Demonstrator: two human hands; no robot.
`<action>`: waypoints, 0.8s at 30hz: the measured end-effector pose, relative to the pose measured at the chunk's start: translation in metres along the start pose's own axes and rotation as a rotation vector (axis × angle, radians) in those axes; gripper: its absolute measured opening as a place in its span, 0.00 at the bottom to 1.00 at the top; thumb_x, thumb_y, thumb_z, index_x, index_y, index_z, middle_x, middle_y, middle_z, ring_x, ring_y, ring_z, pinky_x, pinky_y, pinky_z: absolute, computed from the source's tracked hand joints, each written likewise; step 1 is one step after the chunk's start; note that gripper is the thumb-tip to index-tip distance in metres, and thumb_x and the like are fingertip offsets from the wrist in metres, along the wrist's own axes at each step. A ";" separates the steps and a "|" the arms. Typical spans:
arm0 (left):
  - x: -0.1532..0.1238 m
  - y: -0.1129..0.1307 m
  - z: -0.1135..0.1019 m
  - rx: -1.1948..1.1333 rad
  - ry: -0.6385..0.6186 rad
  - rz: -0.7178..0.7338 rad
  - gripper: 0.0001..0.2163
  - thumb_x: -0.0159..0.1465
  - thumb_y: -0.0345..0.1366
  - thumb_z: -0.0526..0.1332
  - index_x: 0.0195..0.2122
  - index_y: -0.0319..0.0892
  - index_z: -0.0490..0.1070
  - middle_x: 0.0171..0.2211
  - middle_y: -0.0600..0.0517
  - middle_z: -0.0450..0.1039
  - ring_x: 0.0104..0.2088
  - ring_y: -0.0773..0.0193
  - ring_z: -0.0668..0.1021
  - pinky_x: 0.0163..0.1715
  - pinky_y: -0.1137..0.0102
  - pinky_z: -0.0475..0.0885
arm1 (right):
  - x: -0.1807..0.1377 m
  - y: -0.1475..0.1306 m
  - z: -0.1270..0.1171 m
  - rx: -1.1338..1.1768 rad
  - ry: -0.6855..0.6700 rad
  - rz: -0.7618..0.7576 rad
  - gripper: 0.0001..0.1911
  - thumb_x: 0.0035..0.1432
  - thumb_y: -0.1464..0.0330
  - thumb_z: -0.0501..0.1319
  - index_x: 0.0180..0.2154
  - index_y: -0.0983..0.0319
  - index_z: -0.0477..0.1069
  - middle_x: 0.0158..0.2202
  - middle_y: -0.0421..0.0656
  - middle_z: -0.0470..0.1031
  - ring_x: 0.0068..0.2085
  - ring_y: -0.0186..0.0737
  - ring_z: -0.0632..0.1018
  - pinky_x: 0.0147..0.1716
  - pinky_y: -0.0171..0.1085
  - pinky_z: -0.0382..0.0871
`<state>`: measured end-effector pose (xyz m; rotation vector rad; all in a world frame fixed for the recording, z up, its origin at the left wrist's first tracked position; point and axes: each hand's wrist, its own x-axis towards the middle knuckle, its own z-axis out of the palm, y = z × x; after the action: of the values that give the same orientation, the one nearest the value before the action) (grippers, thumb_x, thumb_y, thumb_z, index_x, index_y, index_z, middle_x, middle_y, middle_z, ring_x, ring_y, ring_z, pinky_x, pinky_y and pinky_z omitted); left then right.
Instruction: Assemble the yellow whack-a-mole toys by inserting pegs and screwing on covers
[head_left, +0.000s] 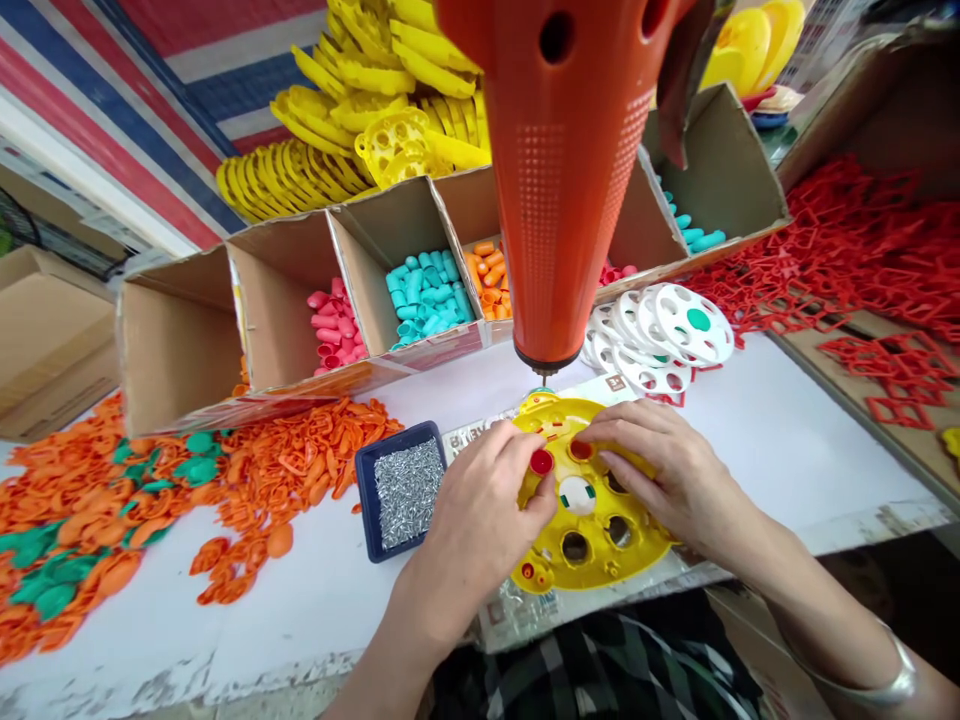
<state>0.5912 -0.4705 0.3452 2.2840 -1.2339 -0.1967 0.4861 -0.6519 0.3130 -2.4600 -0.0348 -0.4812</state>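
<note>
A round yellow plastic disc [592,545] with several holes lies on the white table, under an orange cone-shaped tool [564,180] that hangs above it. My left hand [480,515] rests on the disc's left side, fingers closed in a pinch at a small red cap [541,461]. My right hand [664,470] lies across the disc's upper right, fingertips pressed by a second red cap [580,450]. A white and green piece [577,494] sits in the disc's centre.
A blue tray of small metal screws [405,488] sits left of the disc. A cardboard box [300,300] has compartments of pink, teal and orange caps. White perforated discs [660,335], loose orange and green parts [112,510], yellow discs [352,110] and red frames [847,250] surround the table.
</note>
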 end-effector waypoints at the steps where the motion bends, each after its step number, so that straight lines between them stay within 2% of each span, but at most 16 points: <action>1: 0.000 0.000 -0.002 0.000 -0.016 -0.002 0.07 0.64 0.28 0.59 0.42 0.40 0.74 0.38 0.48 0.74 0.40 0.56 0.78 0.40 0.58 0.76 | 0.000 0.000 0.000 0.004 -0.006 0.001 0.10 0.67 0.74 0.54 0.44 0.61 0.74 0.42 0.47 0.76 0.42 0.44 0.75 0.43 0.45 0.69; 7: -0.004 -0.006 -0.007 -0.093 -0.032 0.011 0.14 0.66 0.28 0.59 0.53 0.40 0.71 0.46 0.47 0.74 0.47 0.55 0.76 0.49 0.55 0.74 | -0.001 0.000 0.000 0.025 -0.017 0.017 0.10 0.67 0.74 0.55 0.45 0.61 0.73 0.43 0.46 0.76 0.43 0.44 0.74 0.44 0.45 0.68; 12: -0.007 -0.009 -0.003 -0.021 -0.075 0.045 0.08 0.68 0.31 0.58 0.46 0.41 0.74 0.41 0.47 0.75 0.43 0.54 0.76 0.45 0.54 0.74 | -0.002 -0.001 0.000 0.038 -0.002 0.000 0.10 0.67 0.75 0.55 0.46 0.60 0.71 0.43 0.45 0.75 0.43 0.43 0.75 0.43 0.44 0.68; 14: -0.006 -0.013 -0.012 -0.027 -0.033 0.051 0.08 0.68 0.31 0.58 0.46 0.42 0.74 0.42 0.48 0.76 0.43 0.56 0.77 0.44 0.57 0.74 | -0.004 -0.001 0.000 0.049 0.010 -0.007 0.11 0.67 0.75 0.54 0.47 0.59 0.70 0.44 0.45 0.75 0.44 0.42 0.75 0.43 0.44 0.69; 16: -0.001 -0.020 -0.031 -0.020 0.096 0.050 0.09 0.68 0.31 0.58 0.47 0.41 0.73 0.43 0.48 0.76 0.44 0.58 0.77 0.45 0.60 0.74 | -0.006 0.001 -0.002 0.061 0.033 -0.018 0.13 0.67 0.76 0.53 0.48 0.57 0.69 0.45 0.44 0.74 0.46 0.41 0.75 0.45 0.43 0.70; 19: 0.026 -0.035 -0.072 0.099 0.275 0.046 0.08 0.69 0.32 0.57 0.45 0.41 0.74 0.43 0.48 0.76 0.43 0.59 0.77 0.46 0.62 0.73 | -0.010 0.005 -0.005 0.070 0.080 -0.048 0.14 0.67 0.76 0.53 0.49 0.55 0.69 0.46 0.44 0.73 0.48 0.40 0.75 0.45 0.39 0.73; 21: 0.058 -0.048 -0.096 0.221 0.301 0.010 0.09 0.69 0.32 0.56 0.44 0.41 0.75 0.42 0.48 0.77 0.43 0.58 0.78 0.46 0.62 0.72 | -0.011 0.006 -0.008 0.072 0.108 -0.070 0.14 0.66 0.75 0.53 0.49 0.55 0.70 0.46 0.44 0.74 0.48 0.39 0.76 0.45 0.36 0.75; 24: 0.115 -0.070 -0.111 0.321 0.150 -0.022 0.08 0.66 0.29 0.57 0.39 0.40 0.77 0.40 0.47 0.78 0.43 0.55 0.78 0.47 0.60 0.72 | -0.012 0.005 -0.013 0.084 0.137 -0.078 0.14 0.66 0.74 0.53 0.48 0.53 0.70 0.45 0.44 0.75 0.47 0.38 0.78 0.44 0.33 0.78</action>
<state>0.7492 -0.4899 0.4171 2.5296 -1.2345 0.1756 0.4708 -0.6624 0.3159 -2.3446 -0.0937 -0.6676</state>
